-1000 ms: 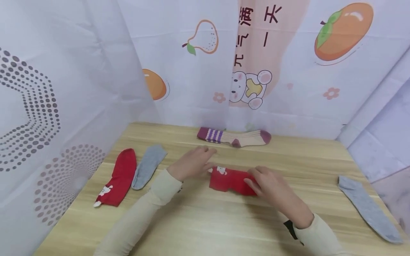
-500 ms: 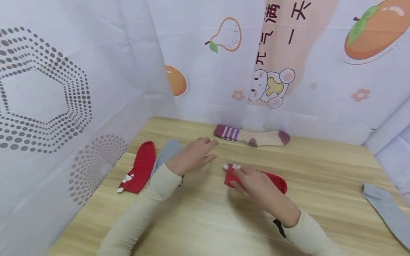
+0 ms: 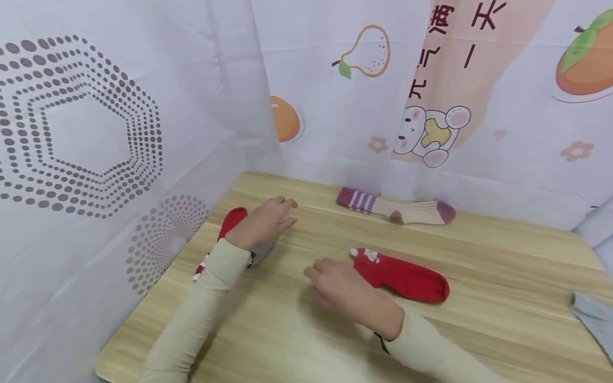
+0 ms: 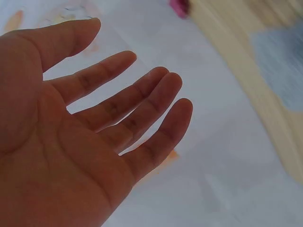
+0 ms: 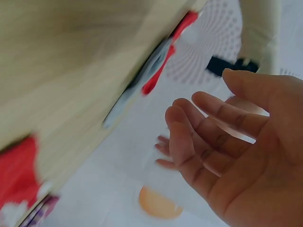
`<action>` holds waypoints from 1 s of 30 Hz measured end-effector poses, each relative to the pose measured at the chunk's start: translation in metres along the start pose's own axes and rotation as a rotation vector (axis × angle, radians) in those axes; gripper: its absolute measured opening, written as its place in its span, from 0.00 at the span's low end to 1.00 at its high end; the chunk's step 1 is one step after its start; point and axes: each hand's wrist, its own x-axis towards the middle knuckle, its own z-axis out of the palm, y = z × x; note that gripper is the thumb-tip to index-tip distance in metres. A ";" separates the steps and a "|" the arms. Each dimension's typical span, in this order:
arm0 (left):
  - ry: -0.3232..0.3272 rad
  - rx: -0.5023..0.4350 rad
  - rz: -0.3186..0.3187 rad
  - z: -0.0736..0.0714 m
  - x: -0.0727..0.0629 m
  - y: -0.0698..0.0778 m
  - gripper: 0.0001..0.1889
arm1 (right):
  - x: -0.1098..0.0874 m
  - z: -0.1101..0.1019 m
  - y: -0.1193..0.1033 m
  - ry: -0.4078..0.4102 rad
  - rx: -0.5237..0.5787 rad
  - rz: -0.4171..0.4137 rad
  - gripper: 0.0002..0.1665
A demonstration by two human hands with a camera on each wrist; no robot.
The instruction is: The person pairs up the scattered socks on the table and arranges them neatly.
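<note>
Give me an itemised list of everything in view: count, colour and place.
Central red sock: 1, red with white motif, mid-table
Left red sock: 1, red with white, table's left side, partly hidden
Left grey sock: 1, grey, beside it, mostly hidden
Right grey sock: 1, grey, right edge of head view
Striped sock: 1, cream, purple and maroon, table's back edge
Table: 1, light wood-grain, under the socks
Printed curtains: at least 2, white with prints, behind and left
Wrist straps: 2, black, one per wrist
Sleeves: 2, cream, both arms
Left hand: 1, bare, left
Right hand: 1, bare, centre
</note>
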 end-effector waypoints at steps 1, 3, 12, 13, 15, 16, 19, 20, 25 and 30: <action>0.000 -0.005 -0.009 0.000 0.000 -0.006 0.20 | 0.006 0.002 -0.005 0.003 -0.015 -0.029 0.10; 0.000 -0.016 -0.011 0.000 -0.001 -0.016 0.18 | 0.016 0.006 -0.016 0.009 -0.056 -0.082 0.09; -0.045 -0.130 -0.215 -0.006 -0.023 -0.084 0.19 | 0.069 0.025 -0.072 0.040 -0.159 -0.311 0.09; -0.036 -0.133 -0.235 -0.009 -0.026 -0.091 0.19 | 0.075 0.027 -0.076 0.056 -0.179 -0.332 0.09; -0.014 -0.135 -0.254 -0.015 -0.030 -0.102 0.20 | 0.086 0.033 -0.084 0.088 -0.209 -0.358 0.11; -0.006 -0.138 -0.251 -0.016 -0.030 -0.107 0.20 | 0.091 0.036 -0.087 0.104 -0.223 -0.363 0.11; -0.020 -0.170 -0.282 -0.014 -0.032 -0.117 0.20 | 0.103 0.046 -0.094 0.135 -0.253 -0.355 0.10; -0.036 -0.177 -0.291 -0.011 -0.033 -0.120 0.20 | 0.106 0.050 -0.096 0.131 -0.248 -0.347 0.10; -0.107 -0.176 -0.315 0.007 -0.040 -0.138 0.20 | 0.114 0.063 -0.102 0.065 -0.225 -0.303 0.16; -0.113 -0.206 -0.314 0.014 -0.038 -0.153 0.18 | 0.119 0.070 -0.103 -0.052 -0.216 -0.260 0.21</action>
